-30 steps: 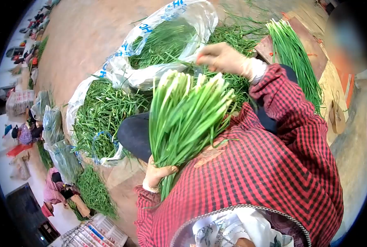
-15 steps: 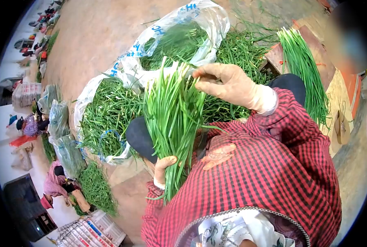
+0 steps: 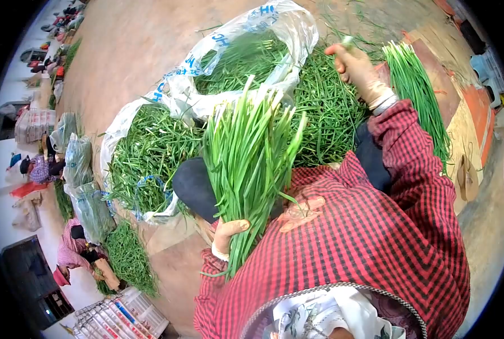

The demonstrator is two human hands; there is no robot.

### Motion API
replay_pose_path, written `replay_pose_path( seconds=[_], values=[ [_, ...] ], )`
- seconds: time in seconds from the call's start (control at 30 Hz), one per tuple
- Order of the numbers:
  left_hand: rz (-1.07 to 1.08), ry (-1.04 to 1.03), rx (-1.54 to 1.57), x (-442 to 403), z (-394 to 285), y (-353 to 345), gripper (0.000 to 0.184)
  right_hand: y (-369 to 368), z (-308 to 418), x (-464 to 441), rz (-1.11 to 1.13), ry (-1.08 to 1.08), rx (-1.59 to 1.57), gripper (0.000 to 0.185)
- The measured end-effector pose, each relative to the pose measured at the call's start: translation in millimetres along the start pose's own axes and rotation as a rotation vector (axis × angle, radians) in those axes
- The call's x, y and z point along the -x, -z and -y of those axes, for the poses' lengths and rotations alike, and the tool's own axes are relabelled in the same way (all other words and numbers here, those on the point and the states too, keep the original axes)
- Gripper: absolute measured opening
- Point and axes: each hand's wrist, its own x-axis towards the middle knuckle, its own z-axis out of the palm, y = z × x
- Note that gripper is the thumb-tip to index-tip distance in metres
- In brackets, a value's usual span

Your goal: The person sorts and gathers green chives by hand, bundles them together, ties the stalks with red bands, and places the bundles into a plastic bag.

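Observation:
My left hand (image 3: 227,236) is wrapped round the lower part of a bunch of green stalks (image 3: 249,152), whose pale ends point up and fan out. My right hand (image 3: 356,70) is raised to the right of the bunch, apart from it, with its fingers curled. A small pale blur (image 3: 348,40) shows at its fingertips; what it is cannot be made out. Below that hand lies a loose heap of green leaves (image 3: 328,107). Beside the bunch, an open plastic bag (image 3: 192,93) with blue print holds green stalks, and more cut leaves (image 3: 150,150) fill its near part.
A long bundle of green stalks (image 3: 418,93) lies on boards at the right, near a sandal (image 3: 467,178). Filled plastic bags (image 3: 91,212), another green heap (image 3: 129,257) and a newspaper-like stack (image 3: 119,319) are at the left. A co-worker (image 3: 74,246) sits there, with another person (image 3: 39,168) beyond.
My right hand has moved from the top of the bunch up and to the right. The bunch first swung left and more upright, and its top is now spread wider in my left hand.

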Motion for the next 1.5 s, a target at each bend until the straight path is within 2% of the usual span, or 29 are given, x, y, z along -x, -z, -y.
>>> replay_pose_path(
  seconds=[0.03, 0.07, 0.13, 0.17, 0.23, 0.33, 0.37, 0.43, 0.47, 0.5, 0.57, 0.63, 0.7, 0.77, 0.83, 0.9, 0.97, 1.0, 1.03, 1.1, 1.17, 1.2, 1.27, 1.3, 1.33, 1.37, 1.43, 1.5],
  values=[
    [0.0, 0.001, -0.032, -2, -1, -1, 0.057, 7, 1, 1, -0.064, -0.037, 0.024, 0.024],
    [0.001, 0.002, -0.064, -5, -2, -2, 0.068, 8, -1, 5, -0.026, -0.009, 0.043, 0.023],
    [-0.004, -0.016, -0.085, -7, -5, -9, 0.065, -8, 18, 27, 0.123, 0.031, 0.04, 0.023],
    [-0.005, -0.019, -0.095, -7, -8, -15, 0.064, -21, 24, 32, 0.262, 0.163, -0.012, 0.023],
    [-0.091, -0.127, -0.101, -6, -14, -40, 0.035, -43, 41, 41, 0.316, 0.623, 0.322, 0.029],
    [-0.074, -0.151, -0.209, -5, -19, -48, 0.041, -64, 46, 45, 0.542, 0.438, 0.51, 0.051],
    [-0.079, -0.142, -0.274, -3, -21, -50, 0.042, -72, 38, 50, 0.526, 0.372, 0.422, 0.05],
    [-0.123, -0.138, -0.286, -2, -20, -51, 0.044, -86, 25, 55, 0.501, 0.48, 0.186, 0.049],
    [-0.12, -0.112, -0.286, -3, -19, -47, 0.044, -87, 21, 55, 0.485, 0.461, 0.223, 0.041],
    [-0.114, -0.086, -0.288, -3, -19, -45, 0.044, -86, 19, 56, 0.485, 0.461, 0.221, 0.041],
    [-0.113, -0.095, -0.284, -3, -19, -45, 0.045, -85, 16, 61, 0.534, 0.242, -0.087, 0.034],
    [-0.103, -0.114, -0.274, -4, -21, -48, 0.047, -77, 17, 65, 0.5, 0.201, -0.089, 0.027],
    [-0.068, -0.146, -0.268, -7, -25, -56, 0.049, -72, 8, 61, 0.408, 0.371, 0.026, 0.025],
    [-0.042, -0.172, -0.26, -8, -22, -57, 0.051, -66, 8, 61, 0.358, 0.354, 0.096, 0.025],
    [-0.01, -0.247, -0.34, -13, -16, -48, 0.054, -60, -1, 47, 0.2, 0.317, 0.005, 0.028],
    [0.014, -0.233, -0.328, -10, -19, -46, 0.055, -33, 10, 33, 0.07, 0.202, 0.097, 0.026],
    [0.031, -0.212, -0.368, -4, -15, -35, 0.058, 1, 12, 17, -0.076, 0.297, 0.142, 0.027],
    [0.005, -0.203, -0.34, 2, -14, -36, 0.059, 21, 6, 0, -0.214, 0.111, 0.085, 0.034],
    [0.0, -0.204, -0.337, 4, -12, -33, 0.059, 50, -15, -24, -0.169, 0.021, 0.147, 0.05],
    [0.027, -0.228, -0.397, 4, -8, -27, 0.059, 51, -18, -25, -0.195, 0.114, 0.944, 0.068],
    [0.04, -0.235, -0.379, 3, -9, -35, 0.057, 21, 5, -3, -0.093, 0.224, 0.972, 0.079],
    [0.053, -0.206, -0.409, 2, -12, -39, 0.057, 6, 8, 2, -0.023, 0.371, 0.833, 0.075],
    [0.054, -0.213, -0.466, -2, -10, -42, 0.054, -34, 30, 26, 0.27, 0.556, 0.595, 0.061],
    [0.054, -0.209, -0.473, -2, -11, -44, 0.054, -55, 50, 46, 0.41, 0.49, 0.581, 0.051],
    [0.057, -0.194, -0.441, -2, -11, -47, 0.054, -68, 55, 58, 0.49, 0.529, 0.554, 0.042],
    [0.059, -0.181, -0.407, -3, -11, -49, 0.054, -79, 40, 51, 0.494, 0.629, 0.422, 0.042],
    [0.054, -0.18, -0.345, -3, -8, -45, 0.054, -84, 31, 43, 0.378, 0.55, 0.296, 0.03],
    [0.082, -0.203, -0.496, -1, -11, -41, 0.055, -73, 31, 36, 0.423, 0.365, 0.096, 0.023]
  ],
)
